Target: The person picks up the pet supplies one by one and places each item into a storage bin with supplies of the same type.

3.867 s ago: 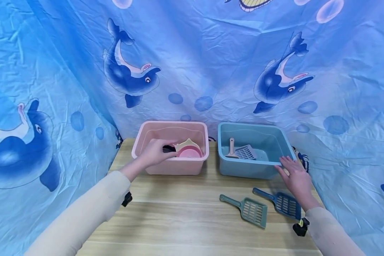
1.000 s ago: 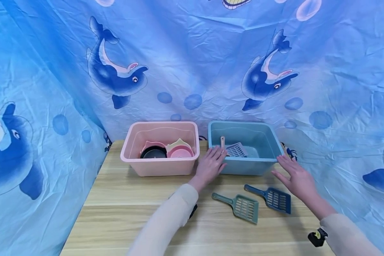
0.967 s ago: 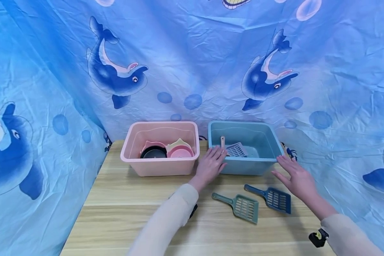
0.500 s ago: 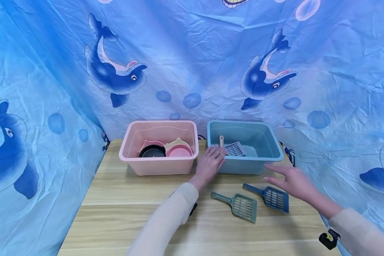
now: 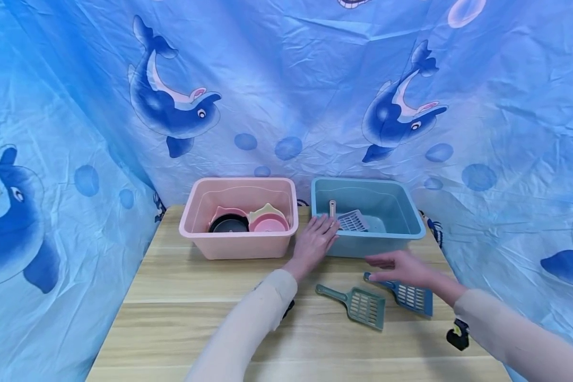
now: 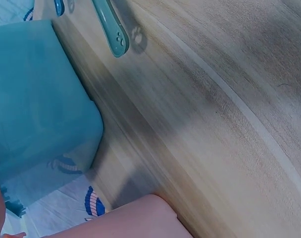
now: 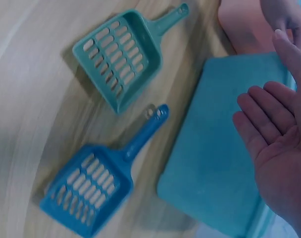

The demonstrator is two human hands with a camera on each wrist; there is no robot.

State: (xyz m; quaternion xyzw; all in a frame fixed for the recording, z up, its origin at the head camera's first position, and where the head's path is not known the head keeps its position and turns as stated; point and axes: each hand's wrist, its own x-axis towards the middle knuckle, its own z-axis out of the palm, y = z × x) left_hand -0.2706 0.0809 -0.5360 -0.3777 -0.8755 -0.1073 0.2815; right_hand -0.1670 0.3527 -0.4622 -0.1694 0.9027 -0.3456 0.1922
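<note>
My left hand [image 5: 312, 241] rests with extended fingers on the front left rim of the light blue bin [image 5: 382, 245]. Inside that bin lie a litter scoop with a pale pink handle [image 5: 332, 207] and a greyish-lilac slotted scoop head [image 5: 354, 220]. My right hand [image 5: 401, 267], its fingers loosely extended and holding nothing, hovers over the handle of a dark blue litter scoop [image 5: 416, 300]. In the right wrist view the palm [image 7: 279, 163] shows bare beside the bin, apart from the blue scoop [image 7: 98, 181]. A green litter scoop [image 5: 364, 307] lies left of the blue one.
A pink bin [image 5: 243, 246] stands to the left, holding a black bowl [image 5: 229, 225], a pink bowl [image 5: 270, 224] and cat-eared rims behind them. Both bins stand at the back of the wooden table [image 5: 196, 323], against a blue dolphin-print curtain [image 5: 296, 79].
My left hand went from the black bowl in the pink bin to the blue bin's rim. My right hand left that bin's right front corner and moved left, over the blue scoop's handle.
</note>
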